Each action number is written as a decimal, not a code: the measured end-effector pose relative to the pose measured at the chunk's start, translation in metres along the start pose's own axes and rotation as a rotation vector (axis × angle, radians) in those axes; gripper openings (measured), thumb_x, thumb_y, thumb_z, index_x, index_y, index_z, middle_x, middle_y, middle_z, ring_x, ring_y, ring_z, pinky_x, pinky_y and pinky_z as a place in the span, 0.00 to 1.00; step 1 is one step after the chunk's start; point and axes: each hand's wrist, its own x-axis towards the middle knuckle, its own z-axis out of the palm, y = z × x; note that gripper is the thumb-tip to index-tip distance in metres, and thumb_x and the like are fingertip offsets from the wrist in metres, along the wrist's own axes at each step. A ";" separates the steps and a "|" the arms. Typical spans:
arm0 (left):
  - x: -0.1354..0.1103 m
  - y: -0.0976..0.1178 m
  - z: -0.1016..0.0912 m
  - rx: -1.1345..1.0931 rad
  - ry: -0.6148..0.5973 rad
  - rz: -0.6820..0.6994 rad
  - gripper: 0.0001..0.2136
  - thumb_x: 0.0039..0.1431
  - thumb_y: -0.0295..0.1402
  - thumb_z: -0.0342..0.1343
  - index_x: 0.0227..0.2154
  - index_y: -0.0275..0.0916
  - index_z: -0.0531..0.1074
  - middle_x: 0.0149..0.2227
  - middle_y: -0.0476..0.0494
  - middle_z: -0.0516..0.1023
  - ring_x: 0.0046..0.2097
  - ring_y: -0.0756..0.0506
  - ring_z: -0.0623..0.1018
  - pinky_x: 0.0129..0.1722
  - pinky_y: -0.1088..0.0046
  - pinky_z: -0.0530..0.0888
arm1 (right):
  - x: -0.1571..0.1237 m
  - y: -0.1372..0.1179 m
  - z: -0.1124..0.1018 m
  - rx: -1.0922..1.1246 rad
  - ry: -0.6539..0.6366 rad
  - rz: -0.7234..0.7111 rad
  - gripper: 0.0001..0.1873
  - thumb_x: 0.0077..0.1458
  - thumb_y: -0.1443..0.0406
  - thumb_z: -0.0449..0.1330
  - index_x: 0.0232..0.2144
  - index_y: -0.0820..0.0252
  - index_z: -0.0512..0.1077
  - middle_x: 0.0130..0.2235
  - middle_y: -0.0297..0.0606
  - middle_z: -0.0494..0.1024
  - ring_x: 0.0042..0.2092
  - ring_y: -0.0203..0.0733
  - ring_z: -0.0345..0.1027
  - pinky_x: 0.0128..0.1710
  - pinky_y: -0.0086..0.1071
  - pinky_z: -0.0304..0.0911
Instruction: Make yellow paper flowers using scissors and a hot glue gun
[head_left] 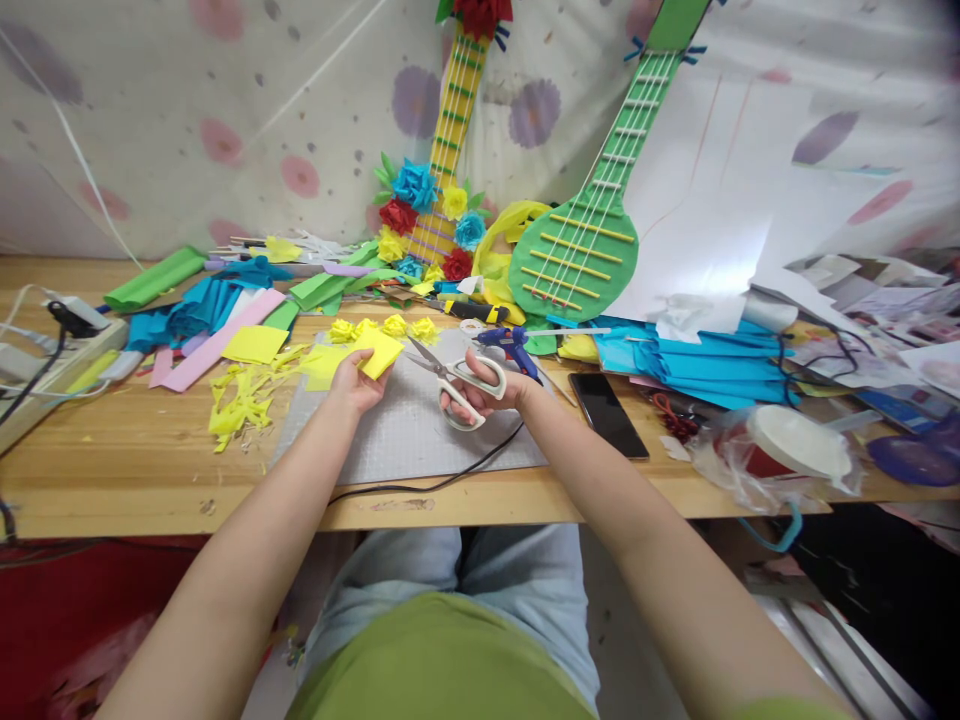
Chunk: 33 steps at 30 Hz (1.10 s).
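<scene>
My left hand (358, 384) pinches a folded yellow paper square (381, 353) above the grey cutting mat (420, 448). White-handled scissors (457, 385) are in my right hand (487, 390), fingers through the loops. Their blades are parted a little and point up and left, toward the paper but apart from it. Another yellow sheet (321, 366) lies on the mat just left of my left hand. Behind it sit several crumpled yellow paper flowers (394, 325). A blue glue gun (513, 347) rests beyond the scissors.
Yellow scraps (241, 405) and coloured crepe paper (225, 300) cover the left side. Two paper instruments, one green (574, 250) and one yellow with flowers (450, 130), lean at the back. A phone (608, 416) and a plastic-wrapped tub (787, 445) lie right; a black cord (435, 487) runs across the front.
</scene>
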 end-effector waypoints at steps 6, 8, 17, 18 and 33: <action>-0.003 -0.004 0.002 0.011 -0.028 -0.009 0.12 0.53 0.21 0.48 0.40 0.32 0.69 0.24 0.44 0.77 0.26 0.47 0.78 0.28 0.75 0.76 | 0.002 0.001 0.001 -0.018 -0.020 -0.019 0.47 0.48 0.35 0.28 0.38 0.69 0.64 0.24 0.39 0.66 0.24 0.35 0.61 0.14 0.25 0.43; -0.005 -0.005 0.003 0.006 -0.047 -0.014 0.13 0.53 0.20 0.48 0.41 0.31 0.70 0.25 0.44 0.78 0.27 0.47 0.78 0.28 0.75 0.76 | 0.004 0.002 0.000 -0.008 -0.058 -0.048 0.47 0.47 0.35 0.29 0.39 0.69 0.64 0.25 0.40 0.67 0.25 0.36 0.62 0.14 0.24 0.44; -0.003 -0.008 -0.001 -0.062 -0.110 -0.020 0.12 0.55 0.21 0.48 0.42 0.30 0.69 0.26 0.41 0.79 0.27 0.48 0.79 0.28 0.77 0.76 | 0.006 0.006 -0.002 0.045 -0.110 -0.053 0.44 0.50 0.37 0.32 0.40 0.71 0.64 0.27 0.43 0.69 0.28 0.39 0.65 0.14 0.24 0.48; -0.002 -0.008 -0.002 -0.069 -0.113 -0.023 0.12 0.55 0.21 0.48 0.42 0.30 0.69 0.26 0.41 0.79 0.27 0.47 0.79 0.28 0.76 0.76 | 0.005 0.006 -0.002 0.045 -0.117 -0.052 0.44 0.50 0.37 0.32 0.40 0.71 0.64 0.27 0.43 0.69 0.28 0.39 0.65 0.14 0.25 0.48; 0.000 -0.005 -0.004 -0.077 -0.092 -0.009 0.13 0.55 0.21 0.47 0.43 0.32 0.69 0.26 0.43 0.79 0.27 0.48 0.79 0.29 0.75 0.77 | -0.004 0.002 0.000 0.017 -0.096 0.014 0.43 0.51 0.37 0.34 0.41 0.70 0.64 0.28 0.42 0.67 0.27 0.37 0.62 0.15 0.25 0.46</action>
